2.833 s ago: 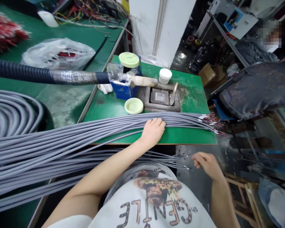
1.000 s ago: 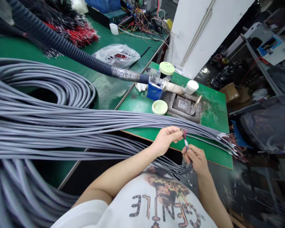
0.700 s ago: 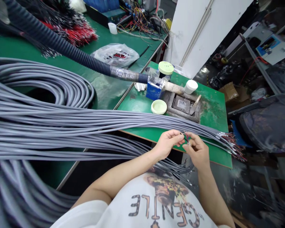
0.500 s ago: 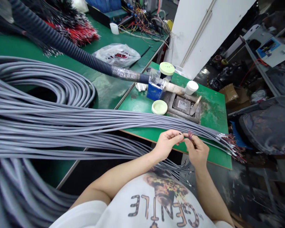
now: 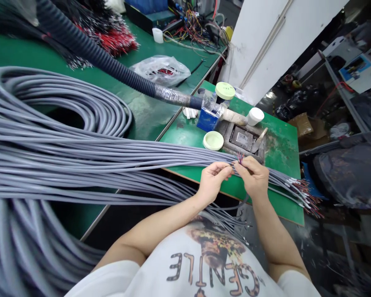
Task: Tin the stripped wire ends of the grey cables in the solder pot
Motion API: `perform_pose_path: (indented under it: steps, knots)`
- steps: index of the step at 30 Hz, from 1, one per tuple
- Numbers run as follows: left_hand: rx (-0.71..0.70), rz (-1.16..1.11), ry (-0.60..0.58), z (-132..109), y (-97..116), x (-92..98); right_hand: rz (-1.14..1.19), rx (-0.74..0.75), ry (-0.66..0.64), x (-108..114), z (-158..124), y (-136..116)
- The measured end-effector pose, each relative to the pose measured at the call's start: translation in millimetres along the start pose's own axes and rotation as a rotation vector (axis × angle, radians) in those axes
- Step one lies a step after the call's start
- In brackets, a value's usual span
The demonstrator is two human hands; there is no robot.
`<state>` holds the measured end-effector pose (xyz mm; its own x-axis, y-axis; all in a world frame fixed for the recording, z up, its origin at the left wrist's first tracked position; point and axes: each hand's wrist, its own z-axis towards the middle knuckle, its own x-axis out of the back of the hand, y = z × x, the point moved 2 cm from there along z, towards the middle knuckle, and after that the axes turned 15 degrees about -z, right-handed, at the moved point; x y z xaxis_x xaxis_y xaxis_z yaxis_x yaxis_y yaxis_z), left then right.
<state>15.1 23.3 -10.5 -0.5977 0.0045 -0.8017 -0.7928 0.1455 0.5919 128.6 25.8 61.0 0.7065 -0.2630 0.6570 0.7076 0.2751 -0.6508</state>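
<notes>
A thick bundle of grey multicore cables (image 5: 111, 161) runs across the green bench top (image 5: 284, 165) and under my hands. My left hand (image 5: 213, 181) pinches a single grey cable at the bundle's near side. My right hand (image 5: 252, 176) closes on the same spot, its fingertips against my left fingertips. A stripped cable end with thin red and dark wires (image 5: 239, 157) pokes up between the hands. Its exact hold is partly hidden by my fingers. Further stripped ends (image 5: 303, 194) fan out at the bundle's right end.
Behind the hands sit a metal solder pot (image 5: 243, 139), a blue box (image 5: 207, 120), a pale green lid (image 5: 213, 140) and a white-capped jar (image 5: 255, 116). A black corrugated hose (image 5: 95, 53) crosses above. A grey cable coil (image 5: 64, 103) lies at left, beside a white pillar (image 5: 275, 45).
My right hand has risen onto the bundle, and my hands have drawn closer together. The stripped end now sits against the bundle. The view has shifted slightly, moving the bench to the right.
</notes>
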Motion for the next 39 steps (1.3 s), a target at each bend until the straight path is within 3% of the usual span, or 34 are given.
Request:
perform_pose_path:
  steps: [3, 8, 10, 13, 17, 27, 31, 34, 39]
  knots:
    - [-0.111, 0.216, -0.083, 7, 11, 8.3, -0.06, 0.014, -0.063, -7, 27, 1]
    - [-0.523, 0.792, -0.322, 16, 28, 27.8, -0.258, 0.074, -0.241, -26, 76, 20]
    - [-0.606, 0.923, -0.4, 19, 27, 35.7, -0.33, 0.071, -0.321, -38, 91, 29]
    - [-0.649, 1.056, -0.471, 21, 21, 43.2, -0.444, 0.038, -0.417, -57, 107, 38]
    - [-0.663, 1.086, -0.481, 21, 19, 45.5, -0.577, 0.026, -0.492, -74, 117, 41]
    - [-0.651, 1.085, -0.485, 22, 19, 47.1, -0.729, -0.02, -0.547, -88, 121, 48]
    - [-0.64, 1.082, -0.487, 22, 20, 46.7, -0.676, -0.004, -0.517, -76, 121, 46]
    - [-0.633, 1.073, -0.489, 22, 21, 45.9, -0.601, 0.012, -0.434, -49, 121, 53]
    - [-0.625, 1.065, -0.476, 22, 22, 45.1, -0.605, -0.176, -0.243, -1, 119, 104]
